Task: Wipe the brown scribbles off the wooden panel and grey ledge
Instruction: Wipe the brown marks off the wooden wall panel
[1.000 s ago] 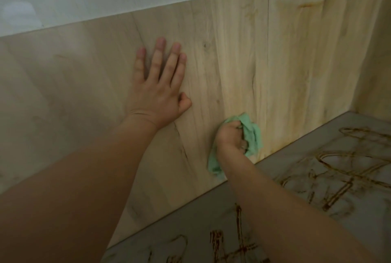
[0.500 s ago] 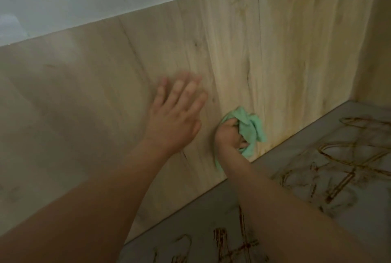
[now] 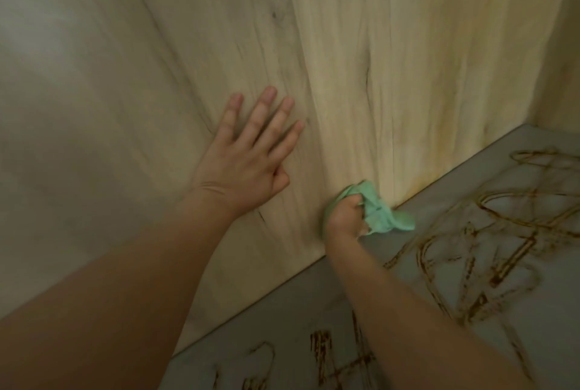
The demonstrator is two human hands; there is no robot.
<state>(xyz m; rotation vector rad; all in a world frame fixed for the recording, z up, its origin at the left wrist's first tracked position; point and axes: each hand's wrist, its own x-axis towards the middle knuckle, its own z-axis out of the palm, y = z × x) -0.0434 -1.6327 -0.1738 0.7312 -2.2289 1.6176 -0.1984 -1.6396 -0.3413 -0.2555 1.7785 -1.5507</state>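
The left grip [image 3: 248, 166] is spread flat on the pale wooden panel [image 3: 345, 60]; a crumpled green cloth [image 3: 389, 220] is clenched in the right grip [image 3: 343, 217] at its foot, near brown scribbles [image 3: 511, 259] on the grey ledge [image 3: 298, 311].

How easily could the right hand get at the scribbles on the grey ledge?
Probably easily: the right hand grips the green cloth at the foot of the wooden panel, beside the brown scribbles, nothing lying between.
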